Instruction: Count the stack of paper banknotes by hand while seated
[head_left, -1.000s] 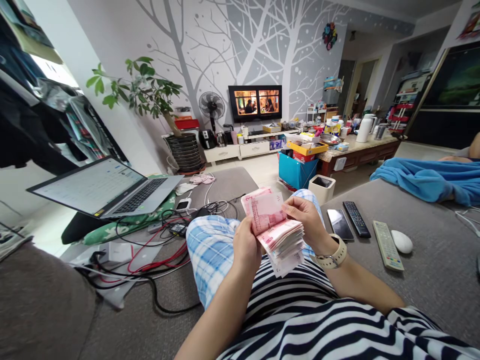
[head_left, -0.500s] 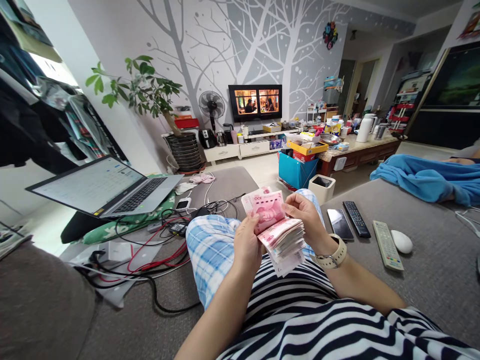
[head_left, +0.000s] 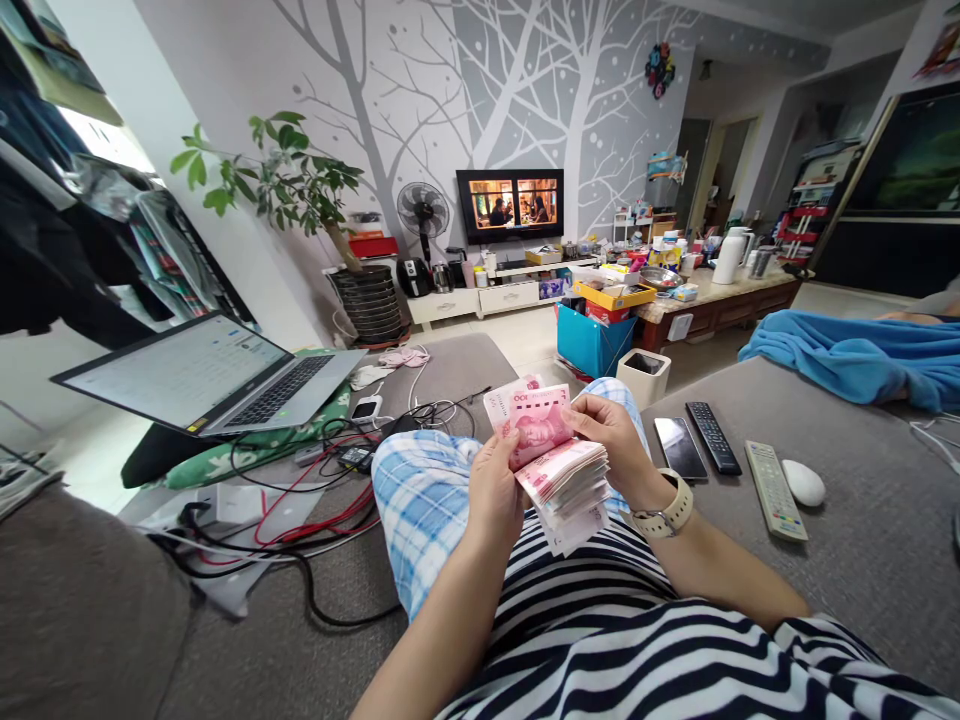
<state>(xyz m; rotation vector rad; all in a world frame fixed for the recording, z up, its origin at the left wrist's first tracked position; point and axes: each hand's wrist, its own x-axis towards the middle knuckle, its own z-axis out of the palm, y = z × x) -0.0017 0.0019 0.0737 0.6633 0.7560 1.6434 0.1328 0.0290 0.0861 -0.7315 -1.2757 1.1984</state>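
A thick stack of pink banknotes (head_left: 562,475) rests between both hands above my lap. My left hand (head_left: 493,487) grips the stack's left side, thumb pressed on the top notes. My right hand (head_left: 616,435), with a pale watch on its wrist, pinches the far upper edge of the top notes, which stand fanned up toward the camera. A blue plaid trouser leg (head_left: 420,500) lies under the hands.
An open laptop (head_left: 210,372) sits on a green cushion at left, beside tangled cables (head_left: 300,500). On the grey sofa at right lie a phone (head_left: 679,447), two remotes (head_left: 772,488) and a white mouse (head_left: 803,482). A blue blanket (head_left: 855,362) covers another person.
The top notes, lifted and bent over a second ago, now show a pink face side upright. My hands stay in nearly the same place.
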